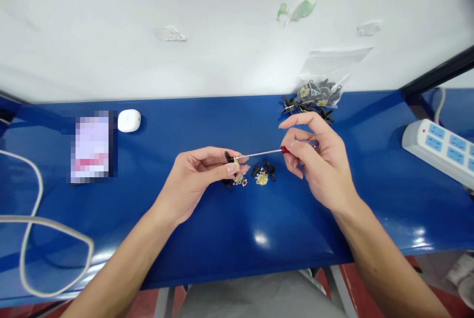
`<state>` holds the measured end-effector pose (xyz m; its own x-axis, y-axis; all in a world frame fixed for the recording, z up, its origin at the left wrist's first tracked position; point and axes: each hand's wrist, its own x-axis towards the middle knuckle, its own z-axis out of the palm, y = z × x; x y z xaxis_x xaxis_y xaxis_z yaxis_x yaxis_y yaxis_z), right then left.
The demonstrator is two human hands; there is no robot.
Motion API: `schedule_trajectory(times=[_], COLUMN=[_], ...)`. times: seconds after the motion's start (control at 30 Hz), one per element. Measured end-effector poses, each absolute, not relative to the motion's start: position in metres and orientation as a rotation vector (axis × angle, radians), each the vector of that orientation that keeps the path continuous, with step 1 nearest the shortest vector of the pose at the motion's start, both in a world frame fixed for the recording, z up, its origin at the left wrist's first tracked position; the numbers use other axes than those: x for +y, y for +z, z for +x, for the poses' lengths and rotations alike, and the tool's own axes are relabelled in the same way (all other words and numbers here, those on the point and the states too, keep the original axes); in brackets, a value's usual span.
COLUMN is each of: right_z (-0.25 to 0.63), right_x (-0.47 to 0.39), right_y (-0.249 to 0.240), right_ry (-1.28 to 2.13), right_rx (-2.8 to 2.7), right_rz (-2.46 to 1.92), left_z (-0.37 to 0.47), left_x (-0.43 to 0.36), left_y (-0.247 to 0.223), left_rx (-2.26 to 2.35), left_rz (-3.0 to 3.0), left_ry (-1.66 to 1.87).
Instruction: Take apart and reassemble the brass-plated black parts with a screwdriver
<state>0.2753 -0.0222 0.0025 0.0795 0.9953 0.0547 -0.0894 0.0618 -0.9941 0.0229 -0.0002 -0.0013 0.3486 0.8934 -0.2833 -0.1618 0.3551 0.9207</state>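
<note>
Head view: dark parts inside clear bag, left fingers around black piece, right fingers around screwdriver.

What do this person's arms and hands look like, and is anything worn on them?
The left hand and right hand are bare, five-fingered, without gloves. No sleeve, watch, bracelet or ring shows, nor any cable or marking on the forearms.

There is one camera, on the person's head. It looks forward and down at the blue table. The left hand and right hand are quite close, in the middle. The view is wide: grey cloth near, a white wall far, a cord left and a power strip right.
</note>
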Motion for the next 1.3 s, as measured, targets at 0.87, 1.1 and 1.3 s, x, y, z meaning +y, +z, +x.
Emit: schedule_trajectory(times=[0.87,1.1,1.3], right_z=[0.2729,0.2733,0.2729], right_x=[-0.0208,-0.0213,-0.0211], right_y=[-0.0006,0.0004,0.0006], right_ry=[1.202,1.186,1.144], right_rx=[-1.082,-1.066,-1.099], right_rz=[-1.182,-1.187,-1.215], left_z=[0.0221,0.0224,0.0225], left_x=[0.0003,0.0,0.0001], left_y=[-0.0043,-0.0036,-0.0035], left_rx=[0.951,0.925,0.92], left_rz=[0.905,0.905,0.899], left_ry=[0.841,0.839,0.837])
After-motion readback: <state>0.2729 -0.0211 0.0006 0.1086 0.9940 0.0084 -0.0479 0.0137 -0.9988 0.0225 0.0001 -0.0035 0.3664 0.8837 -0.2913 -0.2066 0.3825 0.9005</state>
